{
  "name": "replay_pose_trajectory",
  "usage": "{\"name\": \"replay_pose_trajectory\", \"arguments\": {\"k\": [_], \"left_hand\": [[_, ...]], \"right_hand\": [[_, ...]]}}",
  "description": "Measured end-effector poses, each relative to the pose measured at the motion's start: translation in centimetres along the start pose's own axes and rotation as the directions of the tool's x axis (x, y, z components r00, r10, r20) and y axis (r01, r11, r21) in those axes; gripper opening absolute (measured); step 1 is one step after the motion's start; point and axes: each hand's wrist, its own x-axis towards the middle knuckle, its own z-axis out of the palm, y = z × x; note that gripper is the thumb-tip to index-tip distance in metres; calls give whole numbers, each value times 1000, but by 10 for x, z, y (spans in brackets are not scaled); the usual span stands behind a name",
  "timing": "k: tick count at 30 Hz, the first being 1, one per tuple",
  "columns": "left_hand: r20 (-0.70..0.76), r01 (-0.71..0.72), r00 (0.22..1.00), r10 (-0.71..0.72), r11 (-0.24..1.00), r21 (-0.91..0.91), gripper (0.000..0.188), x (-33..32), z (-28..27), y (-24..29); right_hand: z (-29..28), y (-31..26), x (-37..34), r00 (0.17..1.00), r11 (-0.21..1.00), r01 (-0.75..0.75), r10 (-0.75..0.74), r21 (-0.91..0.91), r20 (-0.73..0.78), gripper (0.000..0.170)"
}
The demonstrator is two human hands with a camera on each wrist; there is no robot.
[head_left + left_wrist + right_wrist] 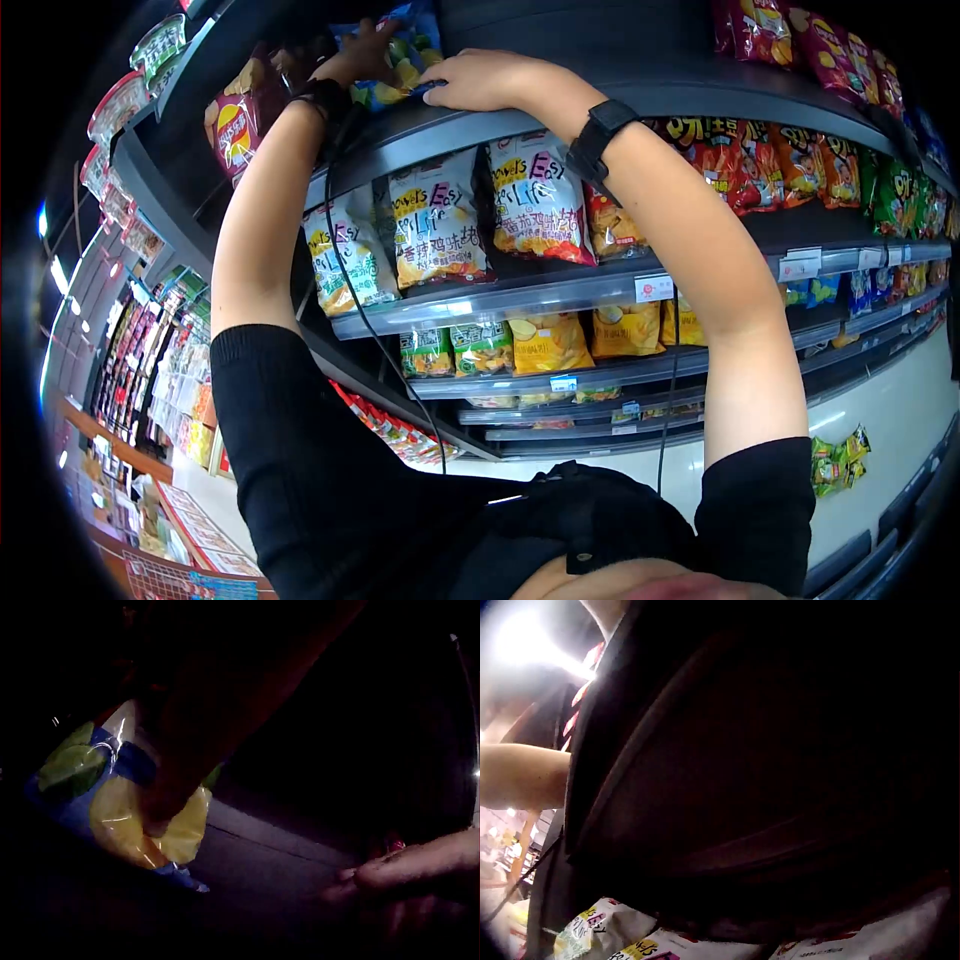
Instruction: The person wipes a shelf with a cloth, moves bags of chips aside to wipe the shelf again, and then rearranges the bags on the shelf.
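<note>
High on the snack rack, a blue bag of chips [405, 65] with yellow and green pictures sits on the top shelf. My left hand [362, 55] holds it, the thumb against its front in the dark left wrist view, where the chip bag [112, 817] shows its shiny yellow and green print. My right hand [485, 80] lies at the shelf's front edge, fingers stretched toward the bag's lower corner. In the left wrist view, the right hand [420, 866] shows apart from the bag. The right wrist view does not show the right hand's fingers.
Dark red chip bags [235, 125] stand left of the blue one. Below the top shelf edge [440, 130] hang or stand white snack bags [435, 220]; yellow bags [550, 342] fill the shelf under them. A thin black cable [350, 285] runs down from the left wrist.
</note>
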Motion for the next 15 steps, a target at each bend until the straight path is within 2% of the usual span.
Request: {"name": "replay_pose_trajectory", "arguments": {"k": [2, 6, 7, 10, 11, 14, 15], "left_hand": [[27, 49, 998, -50, 998, 42, 118, -3, 2, 7], [72, -33, 996, 47, 982, -185, 132, 4, -3, -3], [124, -8, 992, 29, 986, -169, 141, 8, -3, -1], [106, -37, 993, 59, 980, -198, 140, 5, -3, 3], [75, -101, 991, 108, 991, -90, 139, 5, 4, 0], [22, -221, 974, 226, 964, -147, 136, 6, 4, -13], [42, -131, 990, 135, 988, -86, 137, 3, -8, -6]], "right_hand": [[-5, -2, -2, 999, 1000, 4, -5, 17, 47, 50], [-2, -3, 0, 999, 1000, 11, -11, 7, 48, 51], [0, -2, 0, 1000, 1000, 2, -2, 0, 26, 51], [1, 0, 1, 999, 999, 33, -33, 6, 19, 51], [1, -1, 3, 999, 1000, 17, -17, 11, 27, 50], [0, 1, 3, 999, 1000, 0, 1, -10, 35, 50], [5, 7, 9, 999, 1000, 27, -27, -3, 36, 49]]}}
